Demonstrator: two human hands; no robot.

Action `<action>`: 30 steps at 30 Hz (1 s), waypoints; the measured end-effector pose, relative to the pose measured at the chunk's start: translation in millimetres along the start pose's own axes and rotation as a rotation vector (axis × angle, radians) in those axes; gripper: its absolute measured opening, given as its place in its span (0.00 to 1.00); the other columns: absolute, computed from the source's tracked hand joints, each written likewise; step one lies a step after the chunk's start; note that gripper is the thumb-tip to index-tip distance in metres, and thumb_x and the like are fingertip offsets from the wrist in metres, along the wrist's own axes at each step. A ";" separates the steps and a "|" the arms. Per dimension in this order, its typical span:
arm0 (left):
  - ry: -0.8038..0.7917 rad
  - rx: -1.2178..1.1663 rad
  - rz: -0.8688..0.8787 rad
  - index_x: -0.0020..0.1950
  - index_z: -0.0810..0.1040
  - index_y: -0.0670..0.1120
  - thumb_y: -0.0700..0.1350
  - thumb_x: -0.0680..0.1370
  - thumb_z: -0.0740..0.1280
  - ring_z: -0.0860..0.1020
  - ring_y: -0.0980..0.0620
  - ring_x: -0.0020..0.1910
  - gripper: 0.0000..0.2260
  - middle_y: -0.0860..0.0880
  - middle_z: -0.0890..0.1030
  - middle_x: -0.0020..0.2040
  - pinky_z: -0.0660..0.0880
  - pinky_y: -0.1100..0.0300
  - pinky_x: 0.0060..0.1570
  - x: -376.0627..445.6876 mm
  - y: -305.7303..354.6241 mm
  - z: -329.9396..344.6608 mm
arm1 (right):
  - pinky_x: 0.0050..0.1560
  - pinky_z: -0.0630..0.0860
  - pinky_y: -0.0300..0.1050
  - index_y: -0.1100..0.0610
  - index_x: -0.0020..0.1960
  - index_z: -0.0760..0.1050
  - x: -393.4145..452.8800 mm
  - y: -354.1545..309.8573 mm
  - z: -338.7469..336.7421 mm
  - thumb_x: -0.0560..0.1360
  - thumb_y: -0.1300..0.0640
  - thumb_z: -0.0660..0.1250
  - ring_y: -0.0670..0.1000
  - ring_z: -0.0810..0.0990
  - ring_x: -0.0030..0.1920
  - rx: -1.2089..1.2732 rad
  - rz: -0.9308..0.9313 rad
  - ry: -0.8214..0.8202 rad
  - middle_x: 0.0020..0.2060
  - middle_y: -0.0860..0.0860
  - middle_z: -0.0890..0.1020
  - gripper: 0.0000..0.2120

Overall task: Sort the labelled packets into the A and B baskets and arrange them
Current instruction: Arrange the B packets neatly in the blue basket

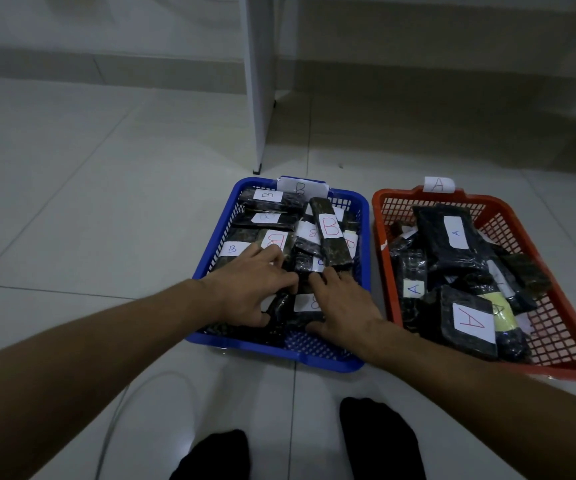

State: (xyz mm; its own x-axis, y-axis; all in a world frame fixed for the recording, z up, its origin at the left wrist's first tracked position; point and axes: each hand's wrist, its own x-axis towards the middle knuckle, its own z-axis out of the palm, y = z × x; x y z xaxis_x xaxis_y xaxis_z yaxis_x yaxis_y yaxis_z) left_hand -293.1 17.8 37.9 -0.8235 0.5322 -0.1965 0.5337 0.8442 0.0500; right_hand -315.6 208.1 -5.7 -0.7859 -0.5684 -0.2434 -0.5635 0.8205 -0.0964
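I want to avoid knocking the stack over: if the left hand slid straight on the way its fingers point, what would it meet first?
Most likely the packet with the red B label, just beyond the left hand in the blue basket. The fingertips look almost on it already, though one view leaves depth unclear.

- Dim, cool, flat indoor light; soft shadows.
- Faint glare on floor tiles (182,441) near bottom.
- Wide-angle bending at edges; slightly soft overall.
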 end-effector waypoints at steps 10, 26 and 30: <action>-0.076 0.030 -0.019 0.68 0.69 0.54 0.51 0.73 0.70 0.54 0.55 0.57 0.24 0.49 0.71 0.64 0.53 0.60 0.54 1.8 9.0 -2.0 | 0.53 0.76 0.52 0.57 0.68 0.69 3.1 -7.6 0.9 0.76 0.53 0.71 0.58 0.70 0.65 -0.065 -0.011 -0.023 0.63 0.55 0.74 0.24; 0.283 -0.013 -0.192 0.64 0.69 0.50 0.51 0.73 0.67 0.62 0.49 0.67 0.21 0.50 0.70 0.65 0.62 0.50 0.63 -13.7 -29.2 8.4 | 0.50 0.80 0.49 0.49 0.54 0.77 10.2 -1.1 -13.4 0.63 0.39 0.79 0.47 0.81 0.46 0.393 0.065 -0.081 0.44 0.47 0.82 0.26; 0.298 -0.093 -0.624 0.69 0.66 0.45 0.47 0.74 0.67 0.66 0.42 0.65 0.25 0.42 0.69 0.68 0.67 0.47 0.61 -33.5 -53.6 11.6 | 0.49 0.81 0.48 0.50 0.53 0.76 17.6 -14.8 -4.3 0.63 0.47 0.82 0.47 0.82 0.43 0.449 0.096 -0.075 0.39 0.47 0.83 0.24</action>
State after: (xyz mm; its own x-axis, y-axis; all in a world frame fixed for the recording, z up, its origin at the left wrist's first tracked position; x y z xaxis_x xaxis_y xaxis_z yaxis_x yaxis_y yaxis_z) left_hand -291.9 -46.0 30.5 -0.9957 -0.0707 0.0605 -0.0644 0.9928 0.1011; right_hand -322.2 185.7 -4.5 -0.7992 -0.4964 -0.3389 -0.3105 0.8237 -0.4744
